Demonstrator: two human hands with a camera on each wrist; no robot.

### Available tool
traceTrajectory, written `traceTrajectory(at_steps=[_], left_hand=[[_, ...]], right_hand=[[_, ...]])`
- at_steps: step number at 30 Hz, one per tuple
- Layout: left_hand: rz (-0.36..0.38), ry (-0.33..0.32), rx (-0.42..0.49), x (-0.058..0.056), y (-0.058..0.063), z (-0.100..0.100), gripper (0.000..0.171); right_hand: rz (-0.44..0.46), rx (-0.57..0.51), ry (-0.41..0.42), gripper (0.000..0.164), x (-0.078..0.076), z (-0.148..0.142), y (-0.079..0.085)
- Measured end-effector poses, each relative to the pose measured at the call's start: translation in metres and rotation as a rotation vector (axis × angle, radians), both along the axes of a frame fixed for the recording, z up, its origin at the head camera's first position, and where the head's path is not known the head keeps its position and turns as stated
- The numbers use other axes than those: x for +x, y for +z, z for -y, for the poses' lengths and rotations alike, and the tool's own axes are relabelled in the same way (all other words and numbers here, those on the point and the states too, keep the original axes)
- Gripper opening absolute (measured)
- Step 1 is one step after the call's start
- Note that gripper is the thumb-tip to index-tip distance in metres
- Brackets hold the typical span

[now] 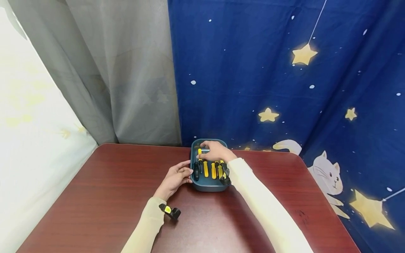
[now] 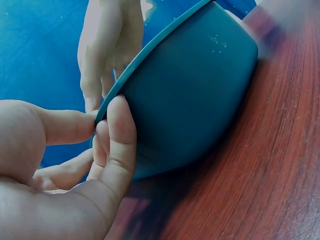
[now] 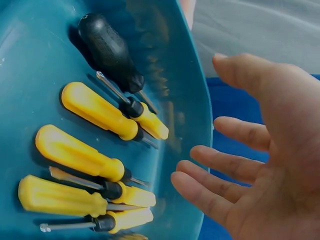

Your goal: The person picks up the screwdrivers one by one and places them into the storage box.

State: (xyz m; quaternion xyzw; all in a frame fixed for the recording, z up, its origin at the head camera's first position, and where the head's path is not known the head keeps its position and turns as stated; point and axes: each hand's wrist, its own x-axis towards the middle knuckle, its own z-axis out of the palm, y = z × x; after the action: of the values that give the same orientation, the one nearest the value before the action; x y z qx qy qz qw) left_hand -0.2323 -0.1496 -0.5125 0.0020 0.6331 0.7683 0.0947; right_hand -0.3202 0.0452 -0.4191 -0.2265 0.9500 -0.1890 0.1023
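A blue-green plastic tray (image 1: 210,188) stands near the table's far edge with several screwdrivers in it. My left hand (image 1: 173,177) pinches its left rim between thumb and fingers, seen close in the left wrist view, where the tray's outer wall (image 2: 195,90) shows. Over the far part of the tray is my right hand (image 1: 216,151); its fingers are spread and hold nothing in the right wrist view. Inside lie a black-handled screwdriver (image 3: 107,47) at the left side and yellow-handled screwdrivers (image 3: 80,152) side by side, some pointing opposite ways.
The tray rests on a reddish-brown wooden table (image 1: 120,196). Behind it hang a grey curtain (image 1: 142,70) and a blue curtain (image 1: 234,70) with stars and a cat. A pale curtain (image 1: 34,123) is at the left.
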Motion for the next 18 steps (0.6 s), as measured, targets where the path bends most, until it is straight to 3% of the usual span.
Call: traceTrajectory(at_steps=[7,13,18], left_hand=[[-0.025,0.023,-0.089,-0.003,0.001,0.006,0.052],[-0.036,0.085,-0.186,-0.005,0.008,0.010,0.051],[-0.079,0.114,-0.318,-0.007,0.017,0.018,0.058]], right_hand=[[-0.046,-0.059,0.012,0.074,0.007,-0.013,0.009],[-0.078,-0.089,-0.007,0.079,0.011,-0.027,0.014],[-0.113,-0.123,-0.021,0.083,0.015,-0.042,0.019]])
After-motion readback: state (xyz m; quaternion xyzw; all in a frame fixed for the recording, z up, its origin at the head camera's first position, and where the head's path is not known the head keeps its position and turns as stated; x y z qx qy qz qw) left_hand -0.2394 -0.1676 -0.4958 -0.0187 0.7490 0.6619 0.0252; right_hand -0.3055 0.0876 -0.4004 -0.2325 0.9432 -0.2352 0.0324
